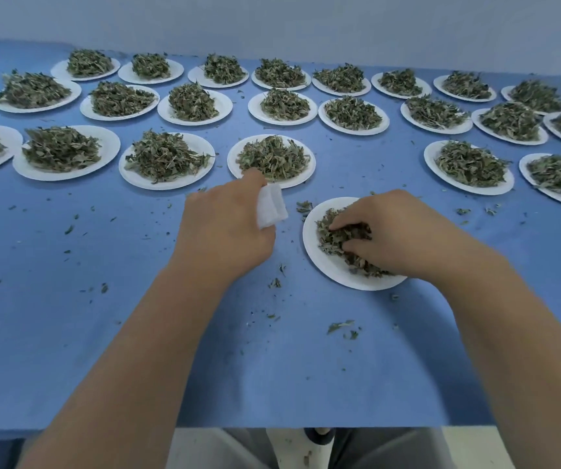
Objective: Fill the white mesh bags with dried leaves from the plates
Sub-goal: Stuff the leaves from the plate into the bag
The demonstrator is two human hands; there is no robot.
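Note:
My left hand [225,231] is closed around a small white mesh bag [272,206], which sticks out past my fingers just left of the nearest plate. That white paper plate [319,258] lies in front of me with a thin heap of dried leaves [336,240]. My right hand [390,231] rests on this heap, its fingers curled into the leaves and pinching some. How full the bag is stays hidden.
Several white plates heaped with dried leaves [272,157] stand in rows across the far half of the blue tablecloth [103,333]. Leaf crumbs [340,325] are scattered over the near cloth. The table's front edge runs along the bottom, above my lap.

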